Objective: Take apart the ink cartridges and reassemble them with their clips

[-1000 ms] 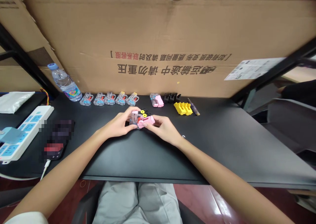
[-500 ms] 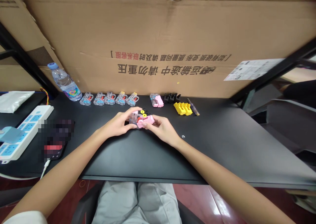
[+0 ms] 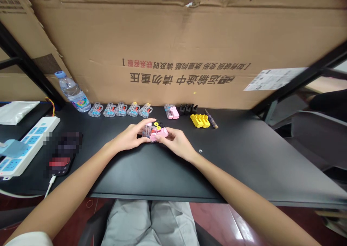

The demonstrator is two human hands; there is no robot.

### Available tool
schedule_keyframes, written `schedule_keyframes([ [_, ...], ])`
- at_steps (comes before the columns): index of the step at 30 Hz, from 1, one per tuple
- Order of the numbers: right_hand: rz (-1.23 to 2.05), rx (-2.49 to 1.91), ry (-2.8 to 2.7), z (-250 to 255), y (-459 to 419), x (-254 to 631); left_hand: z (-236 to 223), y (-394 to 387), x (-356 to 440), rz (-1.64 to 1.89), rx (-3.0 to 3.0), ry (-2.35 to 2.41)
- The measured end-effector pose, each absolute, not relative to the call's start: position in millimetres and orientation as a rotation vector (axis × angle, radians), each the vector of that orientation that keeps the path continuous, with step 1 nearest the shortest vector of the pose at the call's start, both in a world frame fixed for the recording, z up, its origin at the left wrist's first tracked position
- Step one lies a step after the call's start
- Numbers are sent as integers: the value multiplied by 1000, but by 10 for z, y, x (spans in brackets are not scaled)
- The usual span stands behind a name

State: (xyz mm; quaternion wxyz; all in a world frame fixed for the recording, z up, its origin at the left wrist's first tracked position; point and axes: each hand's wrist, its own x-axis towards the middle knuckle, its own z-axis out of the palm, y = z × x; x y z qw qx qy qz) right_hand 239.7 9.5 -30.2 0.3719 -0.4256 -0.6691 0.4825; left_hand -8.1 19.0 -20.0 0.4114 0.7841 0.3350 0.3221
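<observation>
Both my hands meet over the middle of the black table (image 3: 244, 159). My left hand (image 3: 130, 137) is closed around a small clear and pink toy piece (image 3: 148, 129). My right hand (image 3: 176, 142) pinches the pink part (image 3: 160, 133) joined to it. Small black pieces with yellow dots (image 3: 157, 123) lie just behind the fingers. Whether the clear and pink halves are fully joined is hidden by my fingers.
Several small clear toy pieces (image 3: 120, 109) line the table's back edge beside a tilted water bottle (image 3: 72, 91). Farther right lie another pink piece (image 3: 171, 112), black parts (image 3: 187, 109), yellow parts (image 3: 200, 120) and a screwdriver (image 3: 210, 118). A power strip (image 3: 25, 145) and a phone (image 3: 63, 154) sit left. A cardboard box (image 3: 176, 51) forms the back wall.
My hands stay on the toy piece with only slight finger shifts. The view has tilted a little, so everything sits slightly lower and left.
</observation>
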Motion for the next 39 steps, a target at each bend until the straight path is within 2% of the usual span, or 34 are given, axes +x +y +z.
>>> schedule_keyframes([
  [7,1300,-976,-1502,-277,128,2402,-104,142,-78,781,1904,836],
  [12,1222,-990,-1433,-250,157,2440,-104,157,-50,973,1807,971],
  [20,1253,-996,-1505,-213,151,2468,-23,126,-27,917,2033,944],
  [25,975,-960,-1479,-180,127,2501,29,111,3,1192,1960,1168],
  [29,579,-866,-1687,-153,107,2507,38,99,35,1053,1625,1086],
  [31,500,-827,-1791,-153,97,2499,11,98,60,956,1550,1031],
  [39,830,-826,-1800,-229,43,2430,-187,124,147,1033,1419,919],
])
